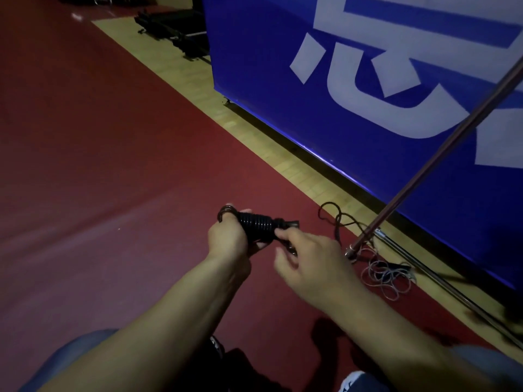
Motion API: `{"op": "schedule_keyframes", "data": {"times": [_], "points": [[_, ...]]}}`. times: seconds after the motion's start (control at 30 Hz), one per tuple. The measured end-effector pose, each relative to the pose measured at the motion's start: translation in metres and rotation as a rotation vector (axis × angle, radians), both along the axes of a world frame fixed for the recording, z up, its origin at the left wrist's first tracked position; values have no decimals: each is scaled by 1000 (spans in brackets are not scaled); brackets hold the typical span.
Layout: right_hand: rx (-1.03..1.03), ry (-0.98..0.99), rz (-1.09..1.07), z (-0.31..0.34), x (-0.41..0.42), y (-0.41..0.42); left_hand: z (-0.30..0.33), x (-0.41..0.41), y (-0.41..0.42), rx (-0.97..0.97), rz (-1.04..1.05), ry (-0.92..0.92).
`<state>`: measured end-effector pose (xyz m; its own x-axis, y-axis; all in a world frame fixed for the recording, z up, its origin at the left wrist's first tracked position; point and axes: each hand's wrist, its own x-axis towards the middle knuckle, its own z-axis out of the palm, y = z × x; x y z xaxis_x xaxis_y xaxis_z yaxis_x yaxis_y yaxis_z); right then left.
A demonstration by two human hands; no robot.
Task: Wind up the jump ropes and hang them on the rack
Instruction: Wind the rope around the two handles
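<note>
A black jump rope [259, 224] is wound in tight coils around its handles, held level in front of me. My left hand [229, 237] grips the left part of the bundle, a loop of cord sticking out past its fingers. My right hand [307, 256] pinches the right end of the bundle near the handle tips. A second dark rope [336, 222] lies loose on the floor to the right. A thin pale rope [386, 278] lies in a tangle by the foot of the rack pole [441, 154], which slants up to the right.
A big blue panel [368, 80] with white characters stands at the right, along a wooden floor strip [254, 131]. Red mat [99, 151] covers the floor. Black equipment [175, 26] sits at the far top. My knees and shoes show at the bottom.
</note>
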<state>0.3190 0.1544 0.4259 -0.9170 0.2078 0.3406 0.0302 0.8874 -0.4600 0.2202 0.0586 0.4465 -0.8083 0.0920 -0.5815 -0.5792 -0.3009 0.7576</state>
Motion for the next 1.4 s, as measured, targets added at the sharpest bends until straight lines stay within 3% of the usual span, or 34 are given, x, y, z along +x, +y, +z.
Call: {"op": "schedule_keyframes", "data": {"times": [0.1, 0.3, 0.4, 0.43, 0.53, 0.6, 0.67, 0.83, 1.0, 1.17, 1.27, 1.4], "points": [[-352, 80, -86, -20, -1, -18, 5, -2, 0, 151, 106, -124], [-1120, -351, -294, -32, -19, -35, 5, -3, -3, 257, 155, -150], [-1440, -262, -237, -25, -25, -36, 6, -6, -5, 282, 171, -155], [-1426, -176, -225, -26, -26, -34, 6, -8, -6, 294, 175, -158], [-982, -28, -203, -28, -24, -23, 2, -19, -9, 327, 189, -168], [-858, 26, -158, -25, -21, -18, 1, -26, -12, 351, 204, -171], [-809, 24, -130, -25, -18, -17, 2, -28, -14, 360, 216, -172], [-440, -71, -117, -33, -24, -8, 7, -14, -11, 330, 112, -173], [-661, -93, -37, -26, -25, -9, 12, -11, -9, 375, 33, -183], [-1136, 71, 75, -18, -26, -12, 14, -11, -10, 412, 22, -188], [-1089, 111, -41, -19, -29, -10, 12, -9, -10, 420, 19, -202], [-1106, 106, -31, -19, -28, -14, 9, -9, -11, 400, 21, -197]]}}
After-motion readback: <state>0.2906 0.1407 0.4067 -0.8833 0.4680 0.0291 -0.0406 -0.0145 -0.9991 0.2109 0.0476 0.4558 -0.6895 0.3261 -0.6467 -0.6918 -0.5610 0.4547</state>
